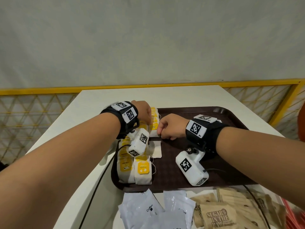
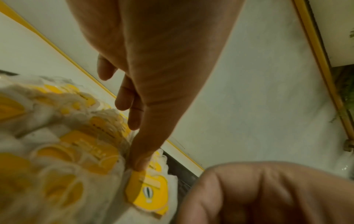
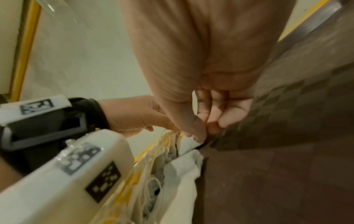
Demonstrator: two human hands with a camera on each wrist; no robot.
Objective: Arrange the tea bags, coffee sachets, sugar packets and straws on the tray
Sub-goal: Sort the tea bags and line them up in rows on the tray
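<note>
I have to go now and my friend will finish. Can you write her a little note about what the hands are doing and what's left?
Left hand: fingers straight, pressing on the tea bags at the tray's far left.
Right hand: curled, pinching the edge of a tea bag in that row.
Done: tea bags stand in rows along the left side of the tray.
Left: coffee sachets, sugar packets and red straws lie on the table, off the tray.

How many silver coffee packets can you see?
3 coffee sachets at least: one on the table below the tray, one right of it, one overlapping in front. More may be hidden.
</note>
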